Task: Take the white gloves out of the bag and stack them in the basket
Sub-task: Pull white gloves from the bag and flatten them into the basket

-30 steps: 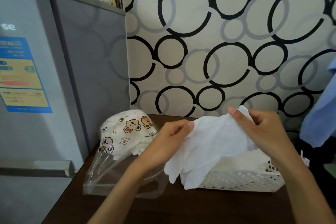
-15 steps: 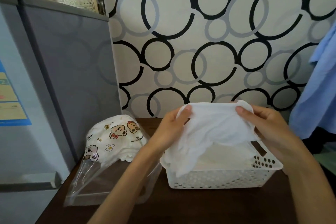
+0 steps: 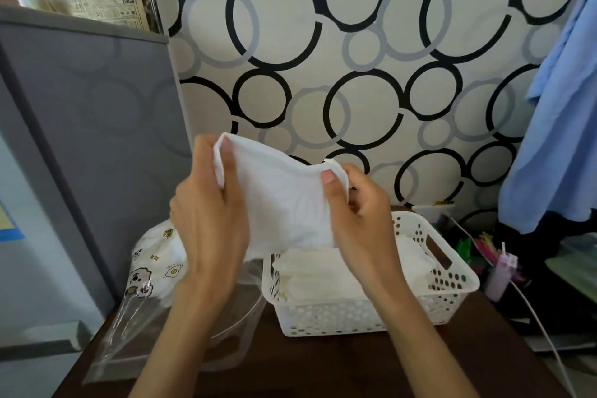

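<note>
Glove lifted higher above the basket

Both hands now hold the white glove [image 3: 284,200] well up over the basket [image 3: 452,297] instead of low at its rim. The left hand [image 3: 210,223] has risen highest, pinching one top corner, while the right hand [image 3: 358,216] pinches the other, so the cloth bunches shorter between them and uncovers the stacked gloves [image 3: 326,278] beneath.

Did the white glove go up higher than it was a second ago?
Yes. The white glove, pinched by the left hand and right hand, now hangs above the basket rim; earlier it drooped down over the basket's front wall.
</note>
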`<state>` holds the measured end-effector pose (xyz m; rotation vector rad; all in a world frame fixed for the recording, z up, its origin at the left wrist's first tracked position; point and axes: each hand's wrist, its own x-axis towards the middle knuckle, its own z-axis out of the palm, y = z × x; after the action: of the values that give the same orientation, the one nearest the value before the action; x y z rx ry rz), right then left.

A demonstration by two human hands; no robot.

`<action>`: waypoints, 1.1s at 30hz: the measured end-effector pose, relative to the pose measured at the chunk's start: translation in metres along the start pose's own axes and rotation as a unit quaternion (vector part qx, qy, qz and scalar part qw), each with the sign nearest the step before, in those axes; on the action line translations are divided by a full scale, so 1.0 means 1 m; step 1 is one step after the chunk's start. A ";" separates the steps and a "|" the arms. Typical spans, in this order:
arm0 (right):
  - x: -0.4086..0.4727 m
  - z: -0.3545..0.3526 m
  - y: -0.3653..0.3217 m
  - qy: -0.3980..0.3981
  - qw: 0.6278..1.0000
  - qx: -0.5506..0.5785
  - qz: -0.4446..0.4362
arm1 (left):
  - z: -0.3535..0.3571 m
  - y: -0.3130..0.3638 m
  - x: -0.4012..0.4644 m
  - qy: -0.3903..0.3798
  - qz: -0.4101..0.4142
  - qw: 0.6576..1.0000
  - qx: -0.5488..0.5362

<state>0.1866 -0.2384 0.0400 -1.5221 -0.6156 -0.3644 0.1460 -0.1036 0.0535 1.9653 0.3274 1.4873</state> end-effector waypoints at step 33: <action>0.027 -0.089 0.085 -0.286 0.802 -0.440 0.284 | 0.098 -0.050 -0.037 -0.731 0.130 0.616 0.264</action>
<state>0.2712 -0.3189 -0.0079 -2.6698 -0.4090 0.3705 0.2341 -0.1197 -0.0212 3.0311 -0.3295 -0.5864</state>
